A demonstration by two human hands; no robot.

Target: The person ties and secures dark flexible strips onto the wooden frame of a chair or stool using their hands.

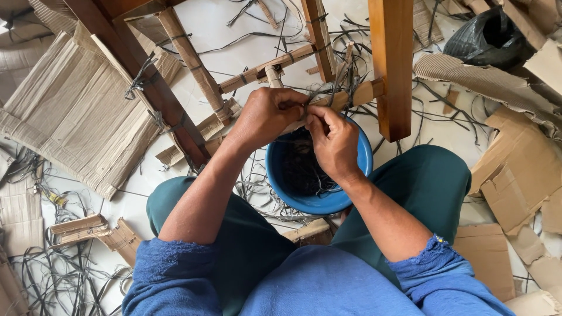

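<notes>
A pale floor lies littered with torn cardboard pieces at right, corrugated sheets at far left, dark strips near left.

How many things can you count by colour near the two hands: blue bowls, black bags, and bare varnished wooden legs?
Blue bowl: 1, under the left hand and right hand
Black bag: 1
Varnished wooden legs: 2, one at the left, one at the right
Total: 4
</notes>
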